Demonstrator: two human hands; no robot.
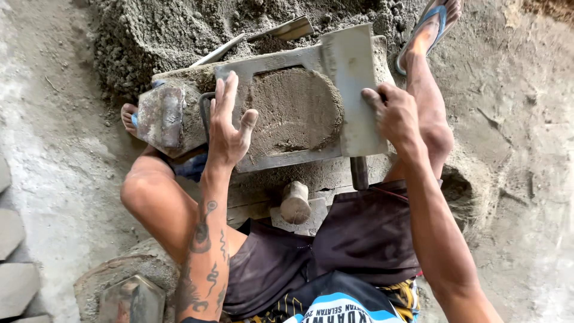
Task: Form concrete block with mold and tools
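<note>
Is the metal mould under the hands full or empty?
Full. The metal mould holds packed grey mix up to its rim; the left hand lies flat on it.

We wear dark maroon-brown shorts, dusty at the hem, and a shirt banded in black, white and light blue, with a yellow patterned strip at its right edge. Dark swirling tattoos run along our left forearm. Blue-strapped sandals sit on our feet, the far right one plainly seen.
</note>
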